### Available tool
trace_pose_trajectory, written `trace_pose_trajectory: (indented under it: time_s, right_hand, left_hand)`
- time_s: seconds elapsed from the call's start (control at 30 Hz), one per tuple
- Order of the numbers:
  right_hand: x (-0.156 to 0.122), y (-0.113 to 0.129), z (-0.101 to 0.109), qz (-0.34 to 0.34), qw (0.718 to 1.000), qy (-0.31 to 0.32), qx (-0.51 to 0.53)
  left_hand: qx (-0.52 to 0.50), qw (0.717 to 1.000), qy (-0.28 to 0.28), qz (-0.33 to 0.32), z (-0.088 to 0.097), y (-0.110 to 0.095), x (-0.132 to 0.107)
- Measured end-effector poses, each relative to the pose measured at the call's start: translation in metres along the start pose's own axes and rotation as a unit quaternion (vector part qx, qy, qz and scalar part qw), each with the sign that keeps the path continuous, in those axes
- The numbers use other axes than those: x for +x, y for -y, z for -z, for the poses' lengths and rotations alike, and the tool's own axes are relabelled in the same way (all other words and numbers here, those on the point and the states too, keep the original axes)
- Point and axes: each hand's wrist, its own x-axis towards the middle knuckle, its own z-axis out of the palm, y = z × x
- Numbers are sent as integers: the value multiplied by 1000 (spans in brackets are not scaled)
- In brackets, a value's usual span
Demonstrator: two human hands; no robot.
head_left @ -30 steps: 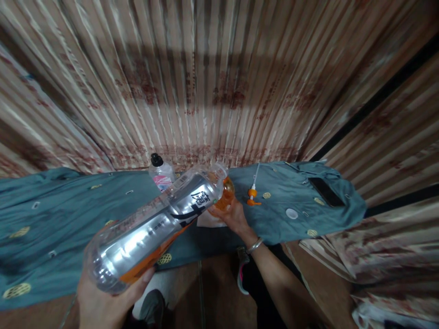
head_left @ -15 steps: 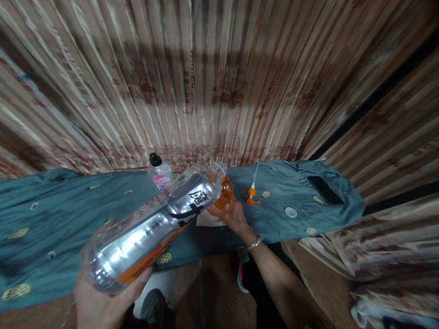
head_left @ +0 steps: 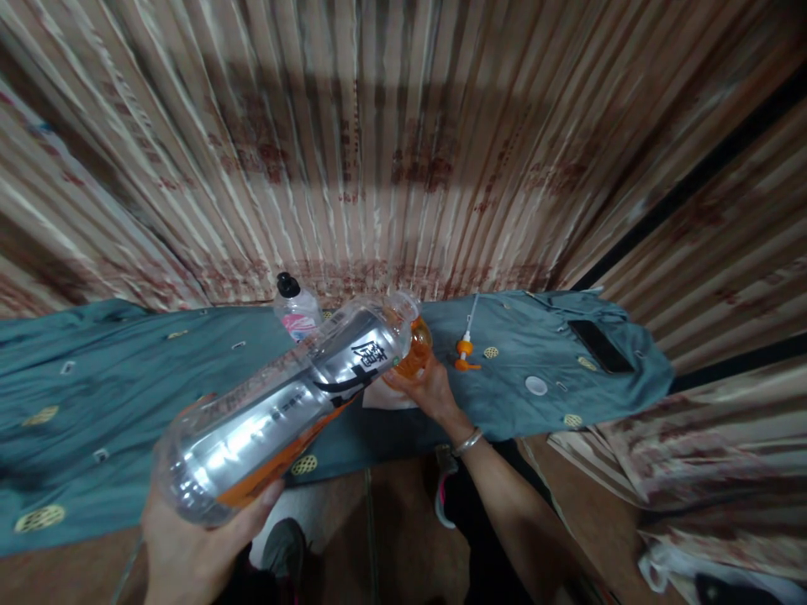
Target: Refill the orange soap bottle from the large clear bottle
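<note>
My left hand (head_left: 189, 550) grips the base of a large clear plastic bottle (head_left: 283, 403) with a silver label. The bottle lies tilted, its mouth resting over a small container of orange liquid (head_left: 416, 353); a thin layer of orange liquid runs along its lower side. My right hand (head_left: 424, 388) holds that small orange container from below on the teal cloth (head_left: 113, 395). A silver bracelet sits on my right wrist.
A pump head with an orange collar (head_left: 465, 351) and a white cap (head_left: 535, 385) lie on the cloth to the right, with a dark phone (head_left: 600, 346) farther right. A black-capped bottle (head_left: 295, 309) stands behind. Striped curtains hang all around.
Both hands and the tilted bottle hold almost the same pose; the view has shifted slightly.
</note>
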Motion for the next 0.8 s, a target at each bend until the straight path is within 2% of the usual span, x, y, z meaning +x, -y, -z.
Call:
trace_pose_trajectory:
  time_s: [0.17,0.4,0.67,0.73,0.8]
  right_hand:
    - [1,2,3,-47,999,12,-9]
    - [1,1,0,-43,999,3,14]
    - [2,2,2,-50,999,0,-16]
    - [2,3,3,-45,999,0,-17]
    - [1,3,3,-41,999,0,-19]
  left_hand:
    - [-1,1000,1,23,-10,-18,-2]
    - [12,1000,1,11,-8,-18,-1]
    - [38,995,24,-90,-48,-69,10]
    - [44,994,23,-92,-48,-69,9]
    - [44,995,19,-83,-39,-58,5]
